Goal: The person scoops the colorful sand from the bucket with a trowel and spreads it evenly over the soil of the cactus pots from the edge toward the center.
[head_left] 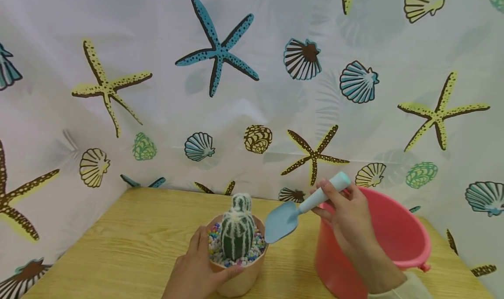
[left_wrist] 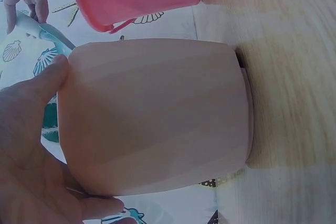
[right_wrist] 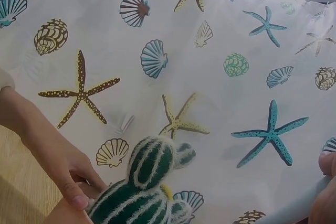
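Observation:
A plant pot (head_left: pixel 241 280) in a pale peach colour stands on the table, filled with small multicoloured pebbles (head_left: pixel 214 242). Out of the pebbles rises a green cactus (head_left: pixel 236 235) with white fuzzy ribs. My left hand (head_left: pixel 195 264) grips the pot at its rim, the thumb on the near side and the fingers on the left. In the left wrist view the pot's wall (left_wrist: pixel 152 116) fills the middle. My right hand (head_left: pixel 351 222) holds a light blue trowel (head_left: pixel 281 222) by its handle. The trowel's blade points down left, close to the pot's right rim.
A pink-red bucket (head_left: pixel 332 264) stands right of the pot, beneath and behind my right forearm. The wooden table (head_left: pixel 130 242) ends at a white cloth backdrop (head_left: pixel 157 27) printed with starfish and shells, which also runs along the sides.

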The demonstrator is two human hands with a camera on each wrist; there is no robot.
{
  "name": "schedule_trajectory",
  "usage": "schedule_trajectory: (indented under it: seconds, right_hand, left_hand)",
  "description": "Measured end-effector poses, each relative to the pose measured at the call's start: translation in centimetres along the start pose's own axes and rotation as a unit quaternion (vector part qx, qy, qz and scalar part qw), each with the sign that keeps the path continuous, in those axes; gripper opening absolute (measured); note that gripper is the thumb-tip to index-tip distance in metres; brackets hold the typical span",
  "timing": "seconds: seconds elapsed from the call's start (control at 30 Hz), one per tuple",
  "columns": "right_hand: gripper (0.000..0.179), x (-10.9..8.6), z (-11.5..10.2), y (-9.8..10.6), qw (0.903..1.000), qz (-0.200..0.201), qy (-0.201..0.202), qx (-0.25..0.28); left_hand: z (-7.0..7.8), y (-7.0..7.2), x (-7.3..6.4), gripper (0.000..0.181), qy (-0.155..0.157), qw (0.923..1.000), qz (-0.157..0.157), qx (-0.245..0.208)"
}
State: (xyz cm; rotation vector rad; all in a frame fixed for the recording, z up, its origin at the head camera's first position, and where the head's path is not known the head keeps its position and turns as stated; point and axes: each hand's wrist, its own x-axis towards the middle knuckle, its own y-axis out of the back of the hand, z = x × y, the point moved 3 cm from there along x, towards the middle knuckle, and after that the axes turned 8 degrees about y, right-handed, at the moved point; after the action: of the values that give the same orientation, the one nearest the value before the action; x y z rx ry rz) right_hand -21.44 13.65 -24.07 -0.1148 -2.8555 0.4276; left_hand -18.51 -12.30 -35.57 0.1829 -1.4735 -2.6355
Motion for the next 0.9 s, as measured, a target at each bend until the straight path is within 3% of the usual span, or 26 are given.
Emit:
schedule_trajectory:
  seconds: [0.3,0.53,0.9]
  right_hand:
    - [0.023,-0.2,1.4,-0.9,0.9994,0.008,-0.003,-0.034]
    - [0.028,-0.5,2.9,-0.9,0.9977,0.02,0.0,-0.064]
    - [0.026,0.3,1.5,0.4,0.9981,0.033,0.022,-0.046]
  left_hand:
    - [-0.2,0.1,0.3,0.122,0.003,0.9999,-0.007,-0.013]
    - [-0.1,-0.2,0.6,0.124,0.025,0.999,-0.029,-0.024]
    - [-0.2,0.1,0.9,0.12,0.024,0.9986,-0.033,-0.033]
